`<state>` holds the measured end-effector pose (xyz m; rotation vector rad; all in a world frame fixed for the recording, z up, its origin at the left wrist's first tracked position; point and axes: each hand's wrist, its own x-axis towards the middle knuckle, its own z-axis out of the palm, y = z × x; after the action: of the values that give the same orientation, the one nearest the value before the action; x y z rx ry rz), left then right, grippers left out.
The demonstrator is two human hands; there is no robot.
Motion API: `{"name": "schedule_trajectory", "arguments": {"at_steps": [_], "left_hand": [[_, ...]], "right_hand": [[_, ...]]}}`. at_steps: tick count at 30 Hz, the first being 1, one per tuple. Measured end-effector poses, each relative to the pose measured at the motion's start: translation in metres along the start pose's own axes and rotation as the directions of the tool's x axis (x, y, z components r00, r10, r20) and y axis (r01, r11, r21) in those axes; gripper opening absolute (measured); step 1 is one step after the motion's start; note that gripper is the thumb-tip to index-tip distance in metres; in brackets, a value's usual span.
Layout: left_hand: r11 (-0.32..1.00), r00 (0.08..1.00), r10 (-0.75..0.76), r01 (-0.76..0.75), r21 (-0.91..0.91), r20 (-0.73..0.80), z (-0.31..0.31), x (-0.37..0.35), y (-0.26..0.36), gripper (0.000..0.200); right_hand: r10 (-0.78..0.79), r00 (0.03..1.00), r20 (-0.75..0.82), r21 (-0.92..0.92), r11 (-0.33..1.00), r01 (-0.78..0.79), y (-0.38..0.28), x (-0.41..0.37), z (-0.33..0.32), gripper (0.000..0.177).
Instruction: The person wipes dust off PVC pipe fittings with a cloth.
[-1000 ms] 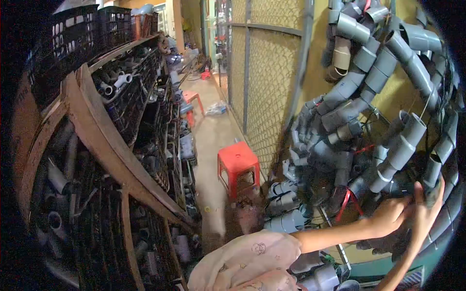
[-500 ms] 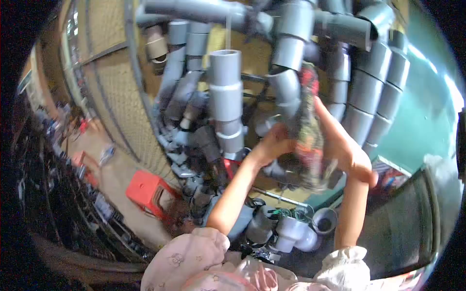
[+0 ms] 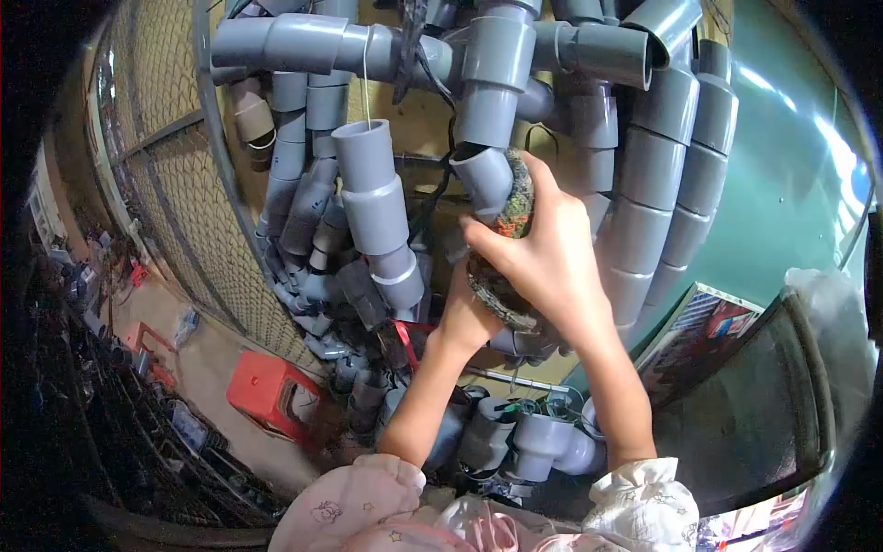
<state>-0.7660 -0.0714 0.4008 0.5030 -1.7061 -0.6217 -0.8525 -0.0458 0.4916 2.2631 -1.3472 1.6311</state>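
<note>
My right hand is wrapped around a bunched, dark patterned cloth with green and orange flecks. The cloth presses against a grey plastic pipe elbow hanging at the lower end of a string of grey couplings. Its lower folds hang below my fingers. My left hand is just below and to the left, touching the cloth's lower part; its fingers are mostly hidden behind the cloth and fittings. To the left hangs a stack of grey reducer couplings on a white cord.
More strings of grey fittings hang at the right by a green wall. A wire mesh panel stands at the left, with a red plastic stool on the floor. Below my arms are larger fittings. A dark chair back is at lower right.
The view has swung, so the fittings appear further left. My right hand has moved round the front of the cloth, now bunched against the elbow. My left hand has gone lower.
</note>
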Motion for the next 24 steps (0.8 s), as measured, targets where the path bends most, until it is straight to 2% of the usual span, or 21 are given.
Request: {"name": "schedule_trajectory", "arguments": {"at_steps": [1, 3, 4, 6, 7, 9, 11, 12, 13, 14, 15, 16, 17, 18, 19, 22, 23, 24], "left_hand": [[0.999, 0.998, 0.029, -0.027, 0.034, -0.05, -0.001, -0.003, -0.003, 0.049], [0.971, 0.991, 0.0, 0.033, 0.235, -0.137, 0.002, -0.003, 0.001, 0.05], [0.941, 0.983, -0.008, 0.07, 0.331, -0.183, 0.005, -0.003, 0.005, 0.05], [0.96, 0.949, -0.067, 0.146, 0.24, -0.307, 0.015, -0.002, 0.006, 0.044], [0.921, 0.942, -0.009, 0.138, 0.364, -0.335, 0.018, -0.004, 0.001, 0.044], [0.824, 0.936, 0.08, 0.132, 0.55, -0.344, 0.021, -0.003, -0.001, 0.043], [0.748, 0.955, 0.175, 0.029, 0.664, -0.239, 0.019, -0.003, -0.005, 0.046], [0.7, 0.959, 0.216, -0.022, 0.714, -0.182, 0.018, -0.002, -0.007, 0.047], [0.795, 0.976, 0.148, -0.022, 0.606, -0.159, 0.016, 0.002, -0.009, 0.046], [0.887, 0.971, 0.087, 0.027, 0.461, -0.224, 0.015, 0.002, 0.004, 0.048], [0.903, 0.975, 0.046, 0.052, 0.426, -0.216, 0.014, 0.003, 0.006, 0.049], [0.918, 0.979, 0.005, 0.077, 0.389, -0.204, 0.013, 0.005, 0.007, 0.051], [0.961, 0.968, 0.058, 0.012, 0.276, -0.243, 0.013, 0.008, 0.009, 0.05], [0.951, 0.971, 0.037, 0.038, 0.306, -0.236, 0.012, 0.007, 0.005, 0.05], [0.963, 0.973, 0.037, 0.026, 0.268, -0.229, 0.011, 0.008, 0.005, 0.05], [0.967, 0.988, 0.032, 0.008, 0.253, -0.153, 0.004, 0.007, 0.004, 0.047], [0.937, 0.955, 0.201, -0.123, 0.326, -0.217, 0.006, 0.004, 0.009, 0.043], [0.953, 0.975, 0.146, -0.093, 0.287, -0.17, 0.004, 0.002, -0.003, 0.041]], "right_hand": [[-0.041, 0.997, -0.058, -0.032, 0.999, 0.039, 0.0, 0.001, 0.006, 0.06], [-0.113, 0.985, -0.132, -0.117, 0.988, 0.098, -0.001, 0.006, 0.012, 0.058], [-0.105, 0.989, -0.107, -0.138, 0.986, 0.089, -0.003, 0.01, 0.014, 0.058], [-0.085, 0.995, -0.06, -0.182, 0.981, 0.073, -0.01, 0.019, 0.015, 0.06], [-0.053, 0.997, -0.058, -0.184, 0.982, 0.042, -0.014, 0.022, 0.015, 0.058], [-0.004, 0.999, -0.034, -0.079, 0.997, 0.002, -0.013, 0.024, 0.012, 0.057], [0.02, 1.0, 0.021, 0.092, 0.996, -0.021, -0.003, 0.026, 0.007, 0.055], [0.031, 0.99, 0.136, 0.179, 0.982, -0.055, 0.003, 0.03, 0.003, 0.051], [0.004, 0.953, 0.304, 0.345, 0.932, -0.114, 0.006, 0.033, -0.004, 0.048], [-0.05, 0.889, 0.454, 0.487, 0.85, -0.201, 0.006, 0.037, -0.011, 0.046], [-0.081, 0.805, 0.587, 0.551, 0.769, -0.324, 0.009, 0.043, -0.015, 0.041], [-0.011, 0.755, 0.656, 0.527, 0.723, -0.447, 0.02, 0.047, -0.011, 0.041], [-0.001, 0.731, 0.683, 0.535, 0.683, -0.498, 0.022, 0.049, -0.01, 0.042], [0.005, 0.707, 0.707, 0.541, 0.641, -0.545, 0.022, 0.049, -0.009, 0.042], [0.017, 0.729, 0.684, 0.555, 0.637, -0.536, 0.02, 0.047, -0.008, 0.039], [-0.04, 0.785, 0.618, 0.472, 0.817, -0.33, 0.018, 0.048, -0.004, 0.034], [-0.014, 0.861, 0.508, 0.431, 0.87, -0.24, 0.014, 0.044, -0.001, 0.036], [-0.008, 0.922, 0.386, 0.374, 0.916, -0.148, 0.008, 0.039, 0.002, 0.038]]}}
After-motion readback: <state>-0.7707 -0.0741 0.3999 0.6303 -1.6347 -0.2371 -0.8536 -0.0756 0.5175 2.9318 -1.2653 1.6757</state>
